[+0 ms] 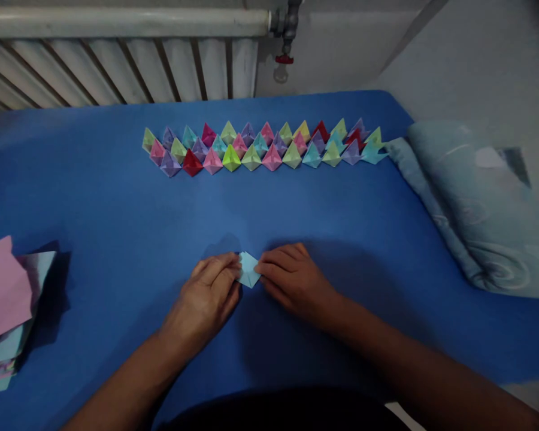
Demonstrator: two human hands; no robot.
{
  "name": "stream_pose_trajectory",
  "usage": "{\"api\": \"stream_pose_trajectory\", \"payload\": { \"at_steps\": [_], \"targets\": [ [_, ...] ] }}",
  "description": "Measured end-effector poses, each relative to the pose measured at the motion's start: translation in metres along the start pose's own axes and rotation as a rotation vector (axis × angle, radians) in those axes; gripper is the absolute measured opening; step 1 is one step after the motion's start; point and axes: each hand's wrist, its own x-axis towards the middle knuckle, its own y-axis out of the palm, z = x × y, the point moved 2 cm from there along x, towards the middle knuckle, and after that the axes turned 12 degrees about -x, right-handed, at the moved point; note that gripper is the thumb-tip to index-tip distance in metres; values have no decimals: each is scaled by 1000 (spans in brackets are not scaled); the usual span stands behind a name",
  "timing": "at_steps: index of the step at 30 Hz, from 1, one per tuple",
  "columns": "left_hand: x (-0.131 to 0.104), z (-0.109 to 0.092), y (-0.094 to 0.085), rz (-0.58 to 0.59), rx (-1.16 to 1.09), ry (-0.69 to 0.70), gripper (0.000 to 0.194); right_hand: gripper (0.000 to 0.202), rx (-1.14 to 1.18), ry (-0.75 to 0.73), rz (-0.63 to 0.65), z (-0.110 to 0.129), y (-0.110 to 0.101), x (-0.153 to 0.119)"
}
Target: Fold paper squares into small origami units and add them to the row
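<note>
A small light-blue piece of folded paper [250, 270] lies at the middle front of the blue surface, its creases visible and its lower end pointed. From the left, my left hand [211, 287] is closed on the paper's edge, with fingertips overlapping it. On the opposite side, my right hand [291, 275] pinches the right corner between bent fingers. Parts of the paper's sides are hidden under the fingers. Beyond both hands stand rows of colourful folded paper boats [251, 158], tightly lined up in pink, green, blue, purple, red and yellow.
A stack of pink and light-blue paper sheets [4, 293] sits at the left edge. On the right lies a rolled pale-teal blanket [467, 209]. Behind the blue surface [117, 209] are a white radiator [130, 66] and a red-handled valve [284, 59].
</note>
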Motion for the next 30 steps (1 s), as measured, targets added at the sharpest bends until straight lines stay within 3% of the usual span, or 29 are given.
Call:
{"api": "stream_pose_trajectory", "payload": {
  "at_steps": [19,30],
  "targets": [
    [0,9,0,-13,-21,-130,12,18,17,192,25,0,1,0],
    [2,7,0,5,2,-63,11,20,77,109,9,1,1,3]
  ]
}}
